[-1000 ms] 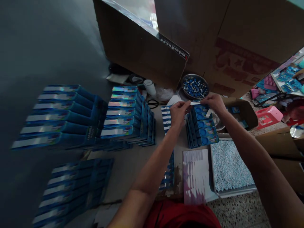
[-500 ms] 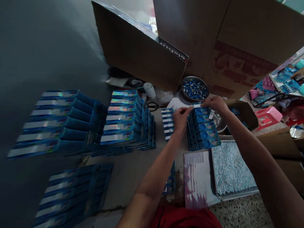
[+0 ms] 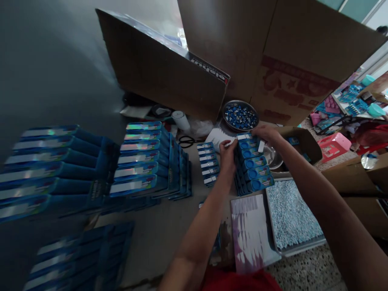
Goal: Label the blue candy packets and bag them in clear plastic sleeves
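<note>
We take the blue carton stack (image 3: 256, 163) as the reference; it stands on the table between our hands. Our left hand (image 3: 228, 155) is at its far left edge, fingers curled, thumb and index tips close together; we cannot tell whether they pinch anything. Our right hand (image 3: 267, 133) is at its far right corner, fingers bent downward with the tips partly hidden. A loose white strip (image 3: 261, 146) shows just below this hand; we cannot confirm a grip on it. A white label (image 3: 244, 136) lies across the stack's farthest carton. Beyond the stack we locate the metal bowl (image 3: 239, 130); to its left, the small carton row (image 3: 209, 163); nearer us, the strip sheet (image 3: 247, 230); to its near right, the pellet tray (image 3: 303, 248).
</note>
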Demonstrator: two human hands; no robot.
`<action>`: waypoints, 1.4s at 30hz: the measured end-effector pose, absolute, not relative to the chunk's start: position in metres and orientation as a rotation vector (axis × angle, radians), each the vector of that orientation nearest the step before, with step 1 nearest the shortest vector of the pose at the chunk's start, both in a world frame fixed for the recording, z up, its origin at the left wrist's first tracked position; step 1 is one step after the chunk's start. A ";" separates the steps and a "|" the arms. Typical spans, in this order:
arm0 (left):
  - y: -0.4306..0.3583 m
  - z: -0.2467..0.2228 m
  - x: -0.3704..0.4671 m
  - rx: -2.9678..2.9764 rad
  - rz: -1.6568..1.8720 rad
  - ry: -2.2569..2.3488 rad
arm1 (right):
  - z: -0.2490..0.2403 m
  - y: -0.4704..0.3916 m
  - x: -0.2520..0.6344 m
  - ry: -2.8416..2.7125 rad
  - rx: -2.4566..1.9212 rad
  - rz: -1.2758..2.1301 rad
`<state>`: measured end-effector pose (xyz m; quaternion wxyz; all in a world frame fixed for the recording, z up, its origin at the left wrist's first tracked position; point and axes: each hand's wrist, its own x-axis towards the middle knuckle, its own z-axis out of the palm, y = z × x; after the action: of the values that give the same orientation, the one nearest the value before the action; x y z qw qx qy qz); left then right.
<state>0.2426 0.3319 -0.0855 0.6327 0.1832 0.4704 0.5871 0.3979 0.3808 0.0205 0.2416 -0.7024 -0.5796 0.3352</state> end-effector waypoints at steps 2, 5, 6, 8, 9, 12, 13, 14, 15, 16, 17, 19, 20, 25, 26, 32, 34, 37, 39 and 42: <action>0.331 -0.080 0.233 0.389 1.344 1.131 | 0.032 0.378 0.403 -1.540 -1.959 0.939; 0.318 -0.064 0.218 0.512 1.496 1.207 | 0.053 0.372 0.403 -1.440 -1.954 0.901; 0.311 -0.056 0.214 0.600 1.535 1.195 | 0.061 0.370 0.401 -1.400 -1.910 0.912; 0.296 -0.038 0.210 0.752 1.518 1.114 | 0.075 0.364 0.392 -1.333 -1.783 0.963; 0.289 -0.028 0.210 0.784 1.469 1.066 | 0.081 0.360 0.387 -1.313 -1.720 0.992; 0.278 -0.007 0.215 0.718 1.309 0.946 | 0.093 0.349 0.370 -1.300 -1.581 1.059; 0.277 -0.004 0.217 0.680 1.265 0.910 | 0.095 0.345 0.365 -1.298 -1.548 1.080; 0.277 -0.001 0.219 0.642 1.236 0.883 | 0.096 0.342 0.361 -1.298 -1.520 1.095; 0.278 0.000 0.219 0.607 1.224 0.866 | 0.096 0.339 0.358 -1.297 -1.501 1.102; 0.278 0.000 0.219 0.578 1.229 0.859 | 0.095 0.335 0.356 -1.298 -1.489 1.104; 0.278 -0.001 0.218 0.559 1.247 0.860 | 0.094 0.333 0.355 -1.299 -1.483 1.105; 0.278 -0.002 0.213 0.563 1.304 0.893 | 0.089 0.328 0.356 -1.299 -1.477 1.120; 0.277 -0.003 0.210 0.591 1.329 0.919 | 0.087 0.326 0.357 -1.296 -1.475 1.139; 0.276 -0.004 0.194 0.799 1.335 1.001 | 0.075 0.321 0.364 -1.304 -1.430 1.260; 0.276 -0.005 0.193 0.828 1.336 1.004 | 0.073 0.321 0.364 -1.304 -1.406 1.280; 0.279 -0.014 0.185 0.961 1.369 1.086 | 0.065 0.318 0.363 -1.244 -1.323 1.289; 0.282 -0.015 0.179 0.978 1.350 1.097 | 0.063 0.316 0.364 -1.229 -1.365 1.246; 0.290 -0.015 0.171 1.034 1.346 1.133 | 0.058 0.314 0.366 -1.228 -1.441 1.169; 0.295 -0.016 0.170 1.097 1.341 1.166 | 0.054 0.315 0.366 -1.249 -1.487 1.075; 0.301 -0.019 0.173 1.163 1.334 1.203 | 0.044 0.319 0.368 -1.326 -1.567 0.900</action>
<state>0.1735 0.3013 -0.0186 0.4801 0.4766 0.4931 0.5470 0.3676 0.3185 0.0444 0.4351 -0.6295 -0.5326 0.3616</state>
